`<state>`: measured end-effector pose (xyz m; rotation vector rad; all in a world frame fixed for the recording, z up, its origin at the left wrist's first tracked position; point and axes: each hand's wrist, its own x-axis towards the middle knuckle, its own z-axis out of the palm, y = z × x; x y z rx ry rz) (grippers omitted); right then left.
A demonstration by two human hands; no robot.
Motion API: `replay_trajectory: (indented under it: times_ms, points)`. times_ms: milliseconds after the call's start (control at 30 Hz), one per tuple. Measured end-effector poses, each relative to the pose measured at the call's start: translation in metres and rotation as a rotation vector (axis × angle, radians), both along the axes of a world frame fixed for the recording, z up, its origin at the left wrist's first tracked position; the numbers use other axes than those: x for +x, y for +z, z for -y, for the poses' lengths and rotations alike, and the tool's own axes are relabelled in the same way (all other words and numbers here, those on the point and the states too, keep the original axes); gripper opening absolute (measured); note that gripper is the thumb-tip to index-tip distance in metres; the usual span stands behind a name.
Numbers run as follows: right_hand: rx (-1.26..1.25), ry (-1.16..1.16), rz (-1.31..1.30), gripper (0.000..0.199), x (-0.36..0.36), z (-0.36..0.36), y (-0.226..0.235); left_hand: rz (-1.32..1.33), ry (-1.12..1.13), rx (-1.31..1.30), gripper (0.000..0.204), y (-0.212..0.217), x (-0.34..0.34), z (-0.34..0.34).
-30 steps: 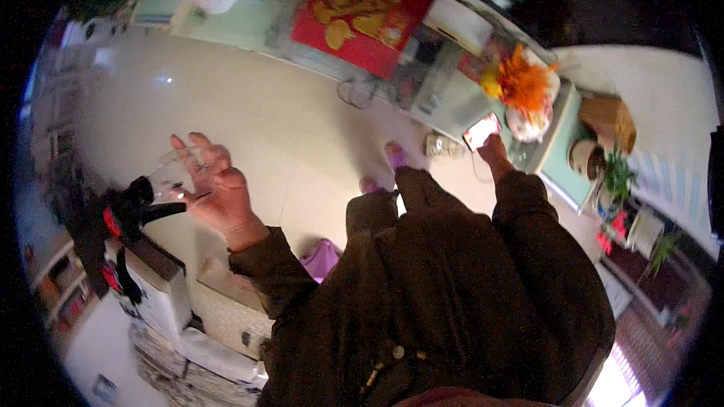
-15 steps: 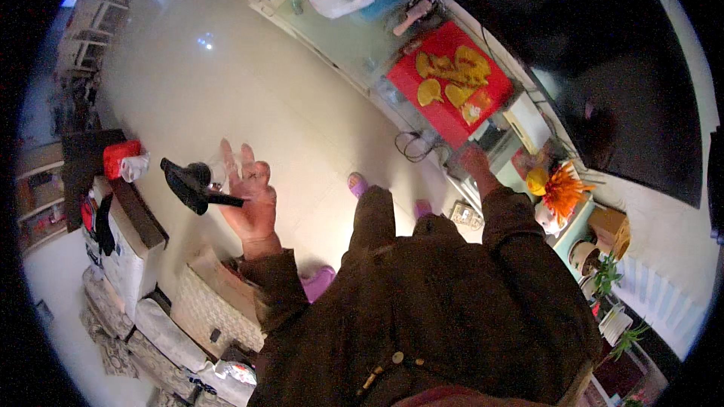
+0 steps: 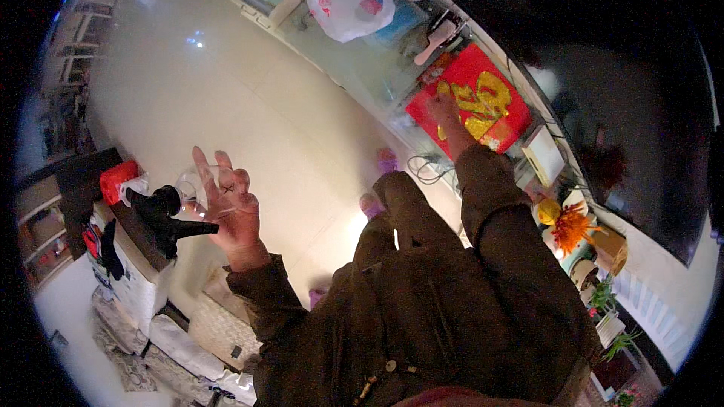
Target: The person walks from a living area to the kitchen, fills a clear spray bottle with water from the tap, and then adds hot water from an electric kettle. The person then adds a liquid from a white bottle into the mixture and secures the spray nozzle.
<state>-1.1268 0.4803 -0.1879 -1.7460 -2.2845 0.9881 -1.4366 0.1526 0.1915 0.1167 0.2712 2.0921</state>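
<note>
My left hand [image 3: 230,207], some fingers stretched upward, is round the clear body [image 3: 197,183] of a spray bottle. The bottle's black trigger head [image 3: 167,218] juts out to the left, tilted. On the right, my right hand [image 3: 446,111] is over the left part of a red sheet [image 3: 471,68] with gold patterns, which lies on a glass-topped cabinet [image 3: 332,56]. Whether its fingers press on the sheet or pinch something is too blurred to tell.
A white plastic bag [image 3: 351,4] and a pink brush [image 3: 437,41] lie farther along the cabinet. Behind it stands a large dark screen [image 3: 641,120]. A looped cable [image 3: 430,169] hangs at its front. An orange flower [image 3: 573,227] is at the right, a sofa [image 3: 173,347] lower left.
My right hand has moved from the near edge of the red sheet to over its left part. My left hand with the bottle has shifted slightly left. The view has turned a little.
</note>
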Motion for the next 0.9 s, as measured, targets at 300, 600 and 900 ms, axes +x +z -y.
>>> replay_trajectory:
  times_ms: [300, 600, 900]
  points:
    - [-0.597, -0.252, -0.551, 0.038, -0.036, -0.118, -0.067, 0.009, -0.010, -0.024, 0.076, -0.032, -0.045, -0.084]
    - [-0.361, -0.679, -0.456, 0.028, -0.104, -0.129, -0.062, 0.059, 0.081, -0.036, 0.075, -0.046, -0.085, -0.103]
    - [-0.277, -0.430, -0.440, 0.023, -0.105, -0.094, -0.068, 0.080, 0.126, 0.048, 0.080, -0.045, -0.118, -0.050]
